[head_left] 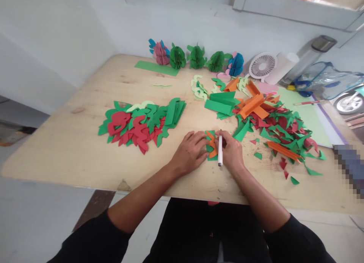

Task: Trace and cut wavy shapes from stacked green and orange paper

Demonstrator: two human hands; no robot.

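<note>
A small orange cut-out (pixel 211 144) lies on a piece of green paper (pixel 214 158) near the front of the table. My left hand (pixel 191 152) rests flat on the table, its fingertips pressing the left edge of the cut-out and the paper. In my right hand (pixel 231 151) is a white marker (pixel 220 153) with a dark end. The marker slants toward me, and its far tip is hidden by my fingers at the right edge of the orange shape.
Red and green cut-outs (pixel 139 128) are piled to the left. Paper scraps (pixel 284 130) and folded orange strips (pixel 253 105) spread on the right. Along the wall stand several honeycomb paper figures (pixel 197 57), a small white fan (pixel 263 66) and a clear bottle (pixel 309 58).
</note>
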